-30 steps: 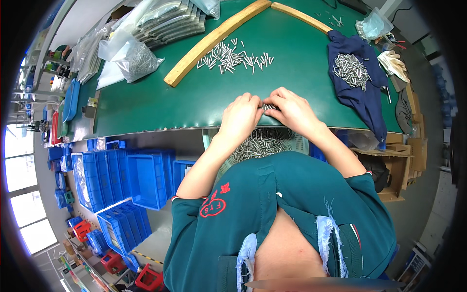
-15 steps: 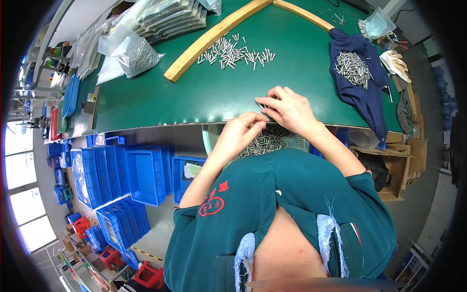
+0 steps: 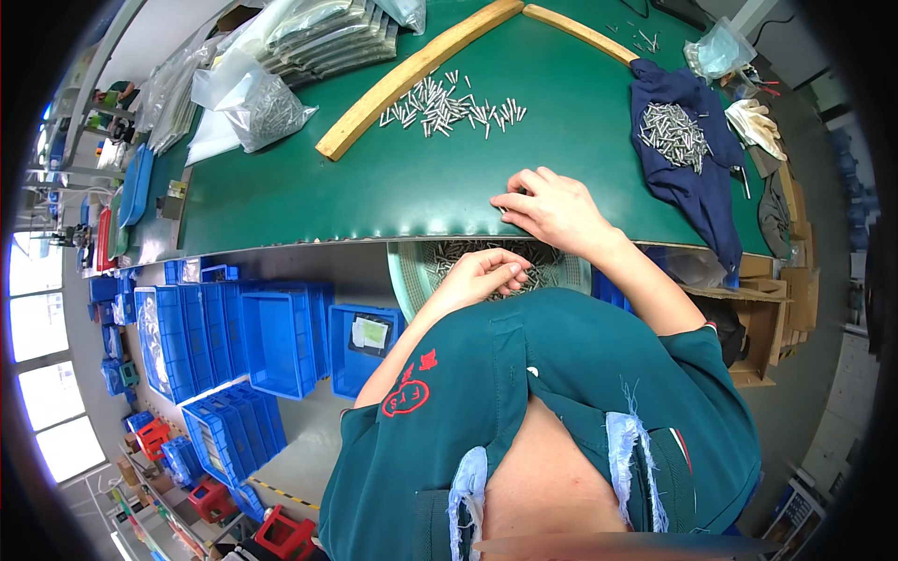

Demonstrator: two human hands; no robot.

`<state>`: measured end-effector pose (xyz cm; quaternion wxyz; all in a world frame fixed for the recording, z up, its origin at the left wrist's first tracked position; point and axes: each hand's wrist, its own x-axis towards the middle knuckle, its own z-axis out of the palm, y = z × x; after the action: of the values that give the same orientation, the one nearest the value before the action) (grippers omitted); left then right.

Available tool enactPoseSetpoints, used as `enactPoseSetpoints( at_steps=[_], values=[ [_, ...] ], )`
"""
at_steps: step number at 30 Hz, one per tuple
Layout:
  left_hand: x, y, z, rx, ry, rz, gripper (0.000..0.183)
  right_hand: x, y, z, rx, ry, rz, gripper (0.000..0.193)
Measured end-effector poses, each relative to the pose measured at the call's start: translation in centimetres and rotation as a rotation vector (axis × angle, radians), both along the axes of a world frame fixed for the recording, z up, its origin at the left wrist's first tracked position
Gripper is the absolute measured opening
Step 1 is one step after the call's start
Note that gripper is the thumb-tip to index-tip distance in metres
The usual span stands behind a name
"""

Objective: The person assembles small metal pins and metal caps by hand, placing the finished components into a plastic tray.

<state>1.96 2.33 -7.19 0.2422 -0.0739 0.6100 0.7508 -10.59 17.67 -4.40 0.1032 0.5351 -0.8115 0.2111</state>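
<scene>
Head view, which I read remotely: nearest to me, the left hand (image 3: 486, 276) is over a pale green basket (image 3: 404, 280) of metal pins (image 3: 541, 252), below the counter's front edge. Its fingers are curled, the thumb near the index finger; I cannot tell whether anything is held between them.

Just beyond, the right hand (image 3: 554, 208) is at the near edge of the green counter (image 3: 281, 206). I find its thumb and forefinger drawn together on small silvery pieces (image 3: 502, 209); only a little shows, and I cannot count them.

Farther right, I note a pin heap (image 3: 673, 136) on a navy cloth (image 3: 697, 201). Toward the far side of the counter, loose pins (image 3: 435, 107) lie scattered beside a long wooden strip (image 3: 402, 89). A clear bag (image 3: 267, 117) lies left of that strip; a second strip (image 3: 580, 35) reaches toward the cloth.
</scene>
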Motion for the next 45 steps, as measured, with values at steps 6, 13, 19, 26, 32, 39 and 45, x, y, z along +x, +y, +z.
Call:
enactPoseSetpoints(
  at_steps=[6, 13, 19, 26, 32, 39, 45],
  values=[
    [-0.5, -0.5, 0.1, 0.075, -0.035, -0.004, 0.028, 0.3, 0.3, -0.2, -0.013, -0.079, -0.06, 0.019],
    [-1.8, -0.4, 0.2, 0.676, -0.352, 0.179, 0.034, 2.5, 1.7, 0.4, -0.006, -0.17, -0.067, 0.02],
    [-1.7, -0.3, -1.1, 0.687, -0.289, 0.124, 0.027, 4.1, 2.1, 1.2, 0.039, -0.283, -0.043, 0.023],
    [-1.4, 0.8, 1.6, 0.177, -0.178, 0.148, 0.029, 4.0, 2.8, 1.8, -0.011, -0.591, -0.059, 0.023],
    [-1.9, 0.0, 4.3, -0.082, -0.004, 0.062, 0.028, 4.0, 2.0, 3.0, -0.185, -0.804, -0.14, 0.021],
    [-1.9, -0.8, 6.1, -0.172, 0.038, 0.046, 0.027, 3.4, 2.1, 3.2, -0.217, -1.037, -0.128, 0.014],
    [-2.1, -1.3, 6.6, -0.167, 0.024, 0.023, 0.026, 3.1, 2.1, 2.4, -0.403, -1.442, -0.068, 0.02]
  ],
)
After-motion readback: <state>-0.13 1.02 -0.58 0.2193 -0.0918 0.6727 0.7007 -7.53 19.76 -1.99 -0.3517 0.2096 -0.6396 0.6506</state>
